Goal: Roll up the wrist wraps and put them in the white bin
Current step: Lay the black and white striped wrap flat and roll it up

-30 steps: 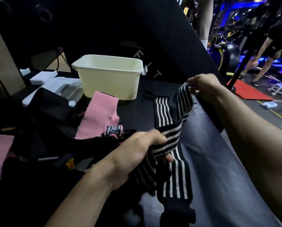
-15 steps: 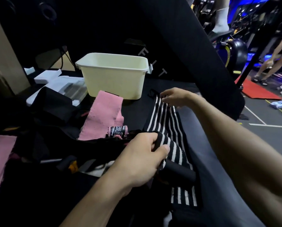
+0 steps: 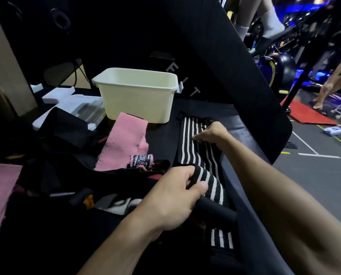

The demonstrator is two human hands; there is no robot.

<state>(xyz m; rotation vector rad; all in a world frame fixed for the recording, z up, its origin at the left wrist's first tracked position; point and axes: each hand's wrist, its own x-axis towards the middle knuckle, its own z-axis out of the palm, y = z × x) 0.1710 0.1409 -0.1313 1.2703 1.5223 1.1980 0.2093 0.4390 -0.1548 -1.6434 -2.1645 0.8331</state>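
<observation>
Since half a second ago the right hand (image 3: 211, 133) has slid down the striped wrap (image 3: 193, 147), now pressing it flat with straight fingers onto the black table (image 3: 235, 124). Left hand (image 3: 173, 197) grips the wrap's near end. White bin (image 3: 138, 94) stands just beyond.

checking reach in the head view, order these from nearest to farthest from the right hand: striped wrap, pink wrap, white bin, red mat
1. striped wrap: under the right hand, whose fingers press on it.
2. pink wrap: to the hand's left, on the dark surface.
3. white bin: behind the pink wrap, up and to the left.
4. red mat: far right, on the floor.
</observation>
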